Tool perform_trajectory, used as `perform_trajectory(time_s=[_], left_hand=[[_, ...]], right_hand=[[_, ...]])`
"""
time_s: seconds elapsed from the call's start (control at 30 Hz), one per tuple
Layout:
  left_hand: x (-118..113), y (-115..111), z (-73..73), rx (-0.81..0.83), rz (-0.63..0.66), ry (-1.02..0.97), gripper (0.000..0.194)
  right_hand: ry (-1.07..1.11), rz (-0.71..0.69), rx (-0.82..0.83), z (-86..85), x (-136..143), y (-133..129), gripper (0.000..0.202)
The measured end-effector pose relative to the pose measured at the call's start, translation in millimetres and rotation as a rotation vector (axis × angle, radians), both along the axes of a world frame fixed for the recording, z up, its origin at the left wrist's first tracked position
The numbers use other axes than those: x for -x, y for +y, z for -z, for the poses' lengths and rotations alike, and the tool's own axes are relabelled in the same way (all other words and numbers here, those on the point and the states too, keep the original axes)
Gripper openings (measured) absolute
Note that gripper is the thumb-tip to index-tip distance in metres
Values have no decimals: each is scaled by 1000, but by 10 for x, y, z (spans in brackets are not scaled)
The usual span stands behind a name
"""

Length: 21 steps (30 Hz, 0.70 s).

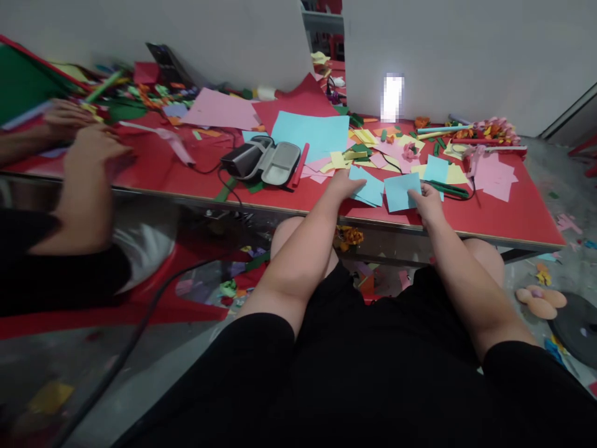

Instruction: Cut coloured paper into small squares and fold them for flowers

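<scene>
My left hand [346,185] is closed on a few light-blue paper pieces [368,188], thumb on top, just over the front edge of the red table. In my right hand [428,202] a square of light-blue paper [400,191] is pinched at its right side, tilted up a little. The two lots of paper are close side by side. Just behind my right hand lie a green-handled tool [446,189], perhaps scissors, and another blue paper piece [436,168]. A large light-blue sheet [310,134] lies farther back to the left.
Scraps in several colours cover the red table [527,214]. An unzipped grey case [281,163], a pink glue gun [175,144] and pink sheets [497,176] lie on it. At the left, another person's hands [88,127] work. A dark cable [140,330] runs at lower left.
</scene>
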<state>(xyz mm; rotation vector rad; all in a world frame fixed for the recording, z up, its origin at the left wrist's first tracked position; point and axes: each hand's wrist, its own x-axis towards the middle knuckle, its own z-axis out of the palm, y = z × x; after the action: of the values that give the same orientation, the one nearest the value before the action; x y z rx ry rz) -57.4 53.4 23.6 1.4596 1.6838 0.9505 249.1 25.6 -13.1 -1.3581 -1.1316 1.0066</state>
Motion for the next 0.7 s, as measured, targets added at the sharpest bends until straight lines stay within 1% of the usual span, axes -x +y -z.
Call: perform_trajectory(time_s=[0.03, 0.1, 0.2, 0.27, 0.33, 0.4, 0.47, 0.57, 0.63, 0.7], left_hand=[[28, 17, -25, 24, -3, 79, 28], [44, 17, -76, 67, 1, 242, 37], [39, -69, -136, 46, -28, 351, 55], [47, -172, -148, -9, -34, 376, 57], [50, -296, -130, -122, 16, 380, 56], [24, -419, -88, -214, 105, 281, 52], [-41, -518, -42, -234, 158, 92, 47], [-193, -584, -2, -190, 162, -181, 36], [-313, -575, -7, -135, 170, -303, 30], [-444, -539, -33, -57, 175, -390, 28]], right_hand=[[-8, 1, 0, -20, 4, -11, 37], [-18, 4, -5, -58, 20, -38, 34], [-25, 2, -14, -93, 46, -86, 31], [-30, 4, -24, -92, 53, -103, 30], [-39, 7, -30, -77, 53, -90, 30], [-51, 3, -28, -55, 48, -55, 29], [-62, -1, -23, -33, 40, -21, 29], [-60, -5, -20, -10, 22, -27, 32], [-41, -9, -16, -18, 14, -82, 38], [-8, -11, -10, -60, 18, -162, 44]])
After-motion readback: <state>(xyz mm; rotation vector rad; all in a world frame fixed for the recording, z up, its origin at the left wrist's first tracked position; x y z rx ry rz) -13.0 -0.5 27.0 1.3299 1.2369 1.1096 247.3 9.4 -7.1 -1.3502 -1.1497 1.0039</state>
